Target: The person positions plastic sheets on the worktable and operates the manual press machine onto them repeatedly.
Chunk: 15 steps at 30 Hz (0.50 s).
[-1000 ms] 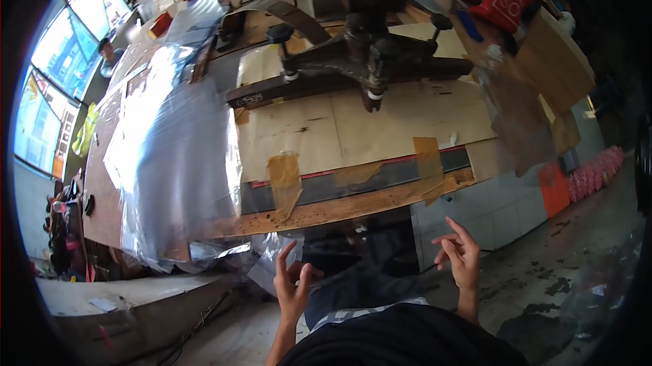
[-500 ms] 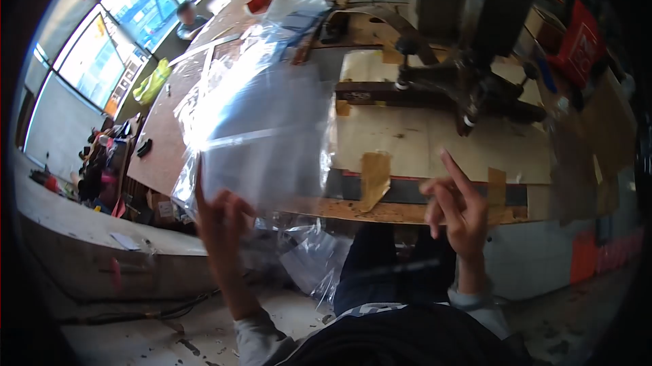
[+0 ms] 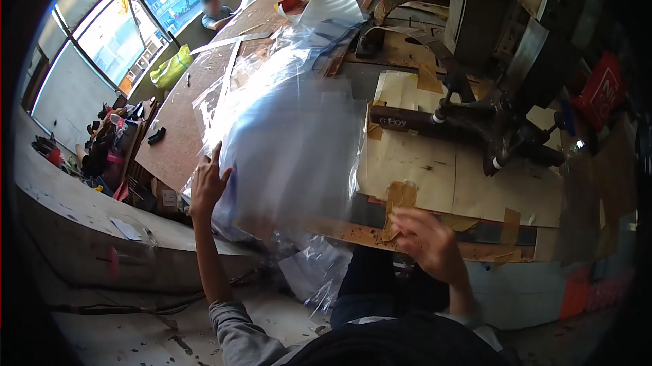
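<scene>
A stack of clear plastic sheets (image 3: 299,142), shiny and partly blurred, covers the middle of the table. At its left edge is my left hand (image 3: 207,182), fingers stretched out and apart, seemingly resting on the plastic. My right hand (image 3: 435,247) hovers by the front edge of the table, nearest a piece of brown tape (image 3: 402,196). Its fingers are bent and smeared, so whether anything is between them is unclear. Right of the sheets, a dark metal bar with a clamp-like fitting (image 3: 468,125) lies across a pale board (image 3: 407,162).
A large machine column (image 3: 475,12) rises at the back right. A red bag (image 3: 601,91) hangs at the right. A black object (image 3: 156,136) and a yellow-green bag (image 3: 172,69) are at the left. Two other people are at the far side.
My left hand has moved up onto the left edge of the plastic. My right hand has dropped lower and left, its pointing finger now bent. The view has shifted slightly.
</scene>
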Available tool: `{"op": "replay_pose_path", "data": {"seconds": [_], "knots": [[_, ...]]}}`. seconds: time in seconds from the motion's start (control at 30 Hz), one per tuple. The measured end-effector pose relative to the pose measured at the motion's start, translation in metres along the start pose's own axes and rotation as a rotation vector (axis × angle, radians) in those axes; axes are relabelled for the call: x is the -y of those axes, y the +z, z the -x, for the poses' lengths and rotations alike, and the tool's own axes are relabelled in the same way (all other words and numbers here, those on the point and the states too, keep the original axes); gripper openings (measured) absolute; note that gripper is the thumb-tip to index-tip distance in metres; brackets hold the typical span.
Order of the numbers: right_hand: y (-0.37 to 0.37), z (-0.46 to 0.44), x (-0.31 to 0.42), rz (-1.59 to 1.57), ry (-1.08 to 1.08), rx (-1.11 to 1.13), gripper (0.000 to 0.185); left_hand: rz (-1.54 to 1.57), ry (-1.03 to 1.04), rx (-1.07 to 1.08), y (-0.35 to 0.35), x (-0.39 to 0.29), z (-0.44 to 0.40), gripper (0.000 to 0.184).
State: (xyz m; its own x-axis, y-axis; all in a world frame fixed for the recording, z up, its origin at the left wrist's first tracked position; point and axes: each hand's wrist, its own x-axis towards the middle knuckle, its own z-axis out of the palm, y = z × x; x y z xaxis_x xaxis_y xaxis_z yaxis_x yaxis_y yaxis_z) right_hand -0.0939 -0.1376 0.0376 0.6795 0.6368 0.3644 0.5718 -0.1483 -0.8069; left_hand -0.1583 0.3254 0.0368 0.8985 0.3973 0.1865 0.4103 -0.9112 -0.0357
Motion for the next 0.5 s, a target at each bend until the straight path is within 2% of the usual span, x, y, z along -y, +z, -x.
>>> {"op": "replay_pose_path", "data": {"seconds": [0.07, 0.1, 0.17, 0.23, 0.27, 0.33, 0.5], "knots": [[-0.031, 0.044, -0.002, -0.016, 0.121, -0.036, 0.027, -0.326, -0.053, -0.003, -0.02, -0.033, 0.014, 0.074], [-0.048, 0.061, 0.002, 0.061, 0.216, -0.117, 0.023, -0.271, -0.147, 0.089, -0.035, -0.06, 0.019, 0.072], [-0.081, 0.088, 0.004, 0.422, 0.381, -0.314, 0.02, -0.147, -0.069, 0.061, -0.039, -0.1, 0.043, 0.07], [-0.116, 0.129, -0.022, 0.686, 0.518, -0.527, 0.024, -0.014, 0.172, 0.101, -0.038, -0.141, 0.069, 0.07], [-0.134, 0.145, -0.033, 0.848, 0.557, -0.591, 0.027, 0.061, 0.192, 0.177, -0.035, -0.159, 0.081, 0.069], [-0.163, 0.168, -0.051, 1.021, 0.632, -0.649, 0.035, 0.177, 0.168, 0.373, -0.038, -0.192, 0.091, 0.068], [-0.187, 0.195, -0.089, 1.218, 0.855, -0.541, 0.044, 0.128, 0.117, 0.271, -0.003, -0.19, 0.07, 0.062]]}}
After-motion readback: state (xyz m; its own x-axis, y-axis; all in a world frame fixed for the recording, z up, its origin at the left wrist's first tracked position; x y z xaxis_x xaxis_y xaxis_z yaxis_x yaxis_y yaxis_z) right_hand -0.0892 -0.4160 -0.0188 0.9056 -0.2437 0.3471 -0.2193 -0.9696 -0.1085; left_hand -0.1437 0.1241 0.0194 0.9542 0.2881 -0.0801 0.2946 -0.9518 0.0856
